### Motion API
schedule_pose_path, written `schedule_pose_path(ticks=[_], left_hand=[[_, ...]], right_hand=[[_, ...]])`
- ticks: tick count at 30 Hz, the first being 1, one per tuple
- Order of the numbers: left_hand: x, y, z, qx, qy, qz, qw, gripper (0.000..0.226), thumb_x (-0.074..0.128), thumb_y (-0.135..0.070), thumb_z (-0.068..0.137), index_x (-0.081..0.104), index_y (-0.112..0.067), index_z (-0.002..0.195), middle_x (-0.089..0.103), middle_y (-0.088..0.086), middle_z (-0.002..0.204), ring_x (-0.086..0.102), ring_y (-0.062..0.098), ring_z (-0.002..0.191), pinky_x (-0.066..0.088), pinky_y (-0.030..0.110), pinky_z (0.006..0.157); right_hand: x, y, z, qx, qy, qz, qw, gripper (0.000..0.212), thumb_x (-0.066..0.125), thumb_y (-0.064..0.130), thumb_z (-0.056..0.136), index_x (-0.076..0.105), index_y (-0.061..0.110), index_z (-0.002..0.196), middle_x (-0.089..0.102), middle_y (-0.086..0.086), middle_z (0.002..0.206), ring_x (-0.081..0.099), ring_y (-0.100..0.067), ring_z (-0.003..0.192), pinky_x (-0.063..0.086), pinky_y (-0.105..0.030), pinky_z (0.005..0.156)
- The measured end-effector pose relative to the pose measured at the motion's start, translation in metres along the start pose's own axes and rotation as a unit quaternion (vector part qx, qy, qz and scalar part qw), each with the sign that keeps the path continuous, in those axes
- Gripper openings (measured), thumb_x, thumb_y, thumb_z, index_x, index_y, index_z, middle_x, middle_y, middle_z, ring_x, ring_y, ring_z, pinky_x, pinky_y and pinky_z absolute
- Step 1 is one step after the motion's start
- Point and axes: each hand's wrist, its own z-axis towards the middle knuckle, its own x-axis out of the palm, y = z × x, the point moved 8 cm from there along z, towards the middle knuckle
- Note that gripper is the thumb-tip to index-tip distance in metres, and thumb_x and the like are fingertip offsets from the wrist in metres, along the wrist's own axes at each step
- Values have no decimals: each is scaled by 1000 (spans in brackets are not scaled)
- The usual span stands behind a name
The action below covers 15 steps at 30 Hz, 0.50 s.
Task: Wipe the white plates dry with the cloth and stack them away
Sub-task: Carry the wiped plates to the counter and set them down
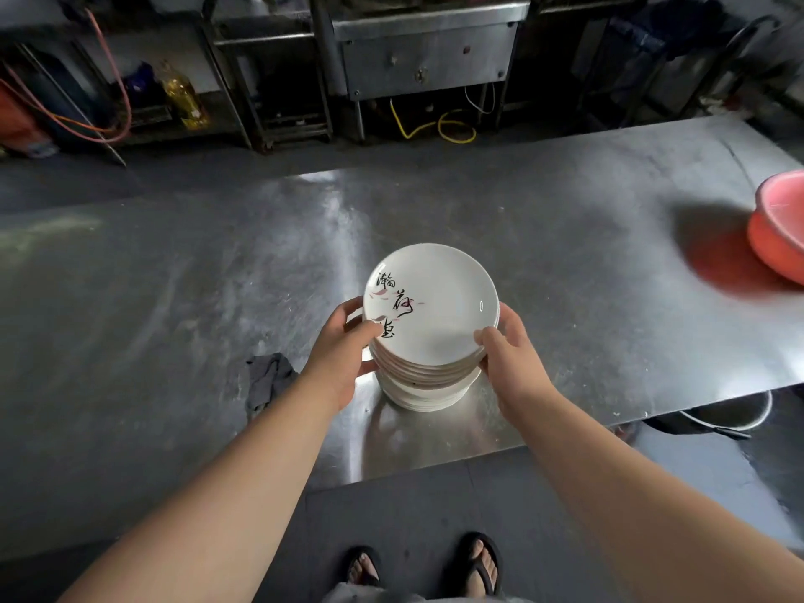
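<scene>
Feet in black flip-flops (476, 563) at the bottom edge, on grey floor, closest to the lens. Both my bare forearms reach up from there to the steel table (182, 298). Stack of white plates (428, 367) sits near the table's front edge, roughly center of view. Top plate (439, 304) is white with black brush characters and small pinkish marks on its left half, tilted a bit toward me. My left hand (343, 341) grips the left side of the stack, thumb lying over the top plate's rim right by the lowest character, fingers curled against the plate edges below. My right hand (507, 341) grips the right side, thumb on the top plate's rim, fingers wrapped round the far side, partly hidden. Both hands closed on the upper plates; cannot tell exactly how many plates are in the grip versus resting. Lower plates touch the table, with a bright reflection under them. Dark grey cloth (267, 378) lies crumpled on the table just left of the stack, beside my left wrist, not in either hand. Pink basin (778, 228) at the far right edge of the table, cut off by the frame, well apart from the plates. Behind the table: steel cabinet (424, 58), yellow hose (435, 126) on the floor, bottle of yellow oil (185, 95) at left, orange hose (108, 102) further left.
</scene>
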Motion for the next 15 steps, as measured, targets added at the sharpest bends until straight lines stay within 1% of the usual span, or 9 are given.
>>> schedule_pose_path(ticks=[2, 4, 6, 9, 11, 13, 14, 15], left_hand=[[-4, 5, -2, -14, 4, -6, 1000, 40, 60, -4, 95, 61, -31, 125, 76, 1, 115, 69, 19, 94, 57, 36, 66], [-9, 7, -3, -21, 10, -13, 1000, 39, 61, -5, 96, 60, -31, 125, 76, 5, 117, 70, 22, 94, 58, 37, 67], [-14, 7, -3, -17, 14, -17, 1000, 38, 62, -6, 96, 60, -30, 125, 76, 5, 118, 70, 21, 93, 59, 38, 69], [-23, 1, -7, 3, 20, -17, 1000, 37, 61, -5, 96, 60, -30, 124, 75, 2, 118, 69, 21, 97, 60, 41, 73], [-31, -4, -12, 14, 24, -10, 1000, 39, 60, -4, 96, 60, -29, 125, 75, 0, 119, 69, 21, 101, 62, 44, 78], [-42, -9, -18, 28, 28, 6, 999, 41, 59, -3, 96, 60, -30, 126, 74, -2, 119, 70, 23, 107, 61, 48, 84], [-49, -11, -22, 36, 30, 16, 999, 42, 59, -3, 96, 61, -31, 127, 74, -3, 119, 70, 23, 109, 61, 49, 86], [-56, -14, -27, 44, 33, 24, 998, 43, 59, -3, 95, 61, -31, 127, 74, -4, 120, 70, 23, 112, 61, 52, 89]], right_hand=[[4, 3, -3, -6, -6, -4, 1000, 61, 53, 25, 76, 54, 51, 131, 77, 10, 107, 72, -19, 106, 55, -45, 99], [8, 7, -7, -13, -6, -11, 1000, 58, 52, 25, 78, 55, 55, 128, 78, 4, 102, 72, -18, 97, 55, -43, 95], [12, 11, -11, -21, -8, -18, 1000, 56, 52, 21, 84, 55, 55, 128, 78, 3, 96, 72, -14, 88, 53, -38, 88], [20, 15, -18, -33, -14, -22, 999, 54, 50, 12, 95, 53, 53, 130, 76, 9, 88, 68, -5, 77, 48, -31, 81], [28, 17, -26, -38, -15, -31, 999, 55, 52, 18, 91, 52, 55, 131, 77, 9, 92, 68, -8, 82, 49, -35, 85], [37, 17, -34, -42, -16, -30, 999, 59, 53, 27, 83, 50, 58, 133, 78, 6, 97, 70, -16, 92, 52, -43, 93], [41, 17, -39, -43, -17, -31, 998, 61, 53, 29, 82, 49, 57, 135, 77, 7, 94, 69, -14, 91, 51, -43, 94], [46, 18, -44, -46, -19, -33, 998, 61, 53, 28, 82, 49, 56, 137, 75, 10, 87, 67, -10, 85, 50, -40, 92]])
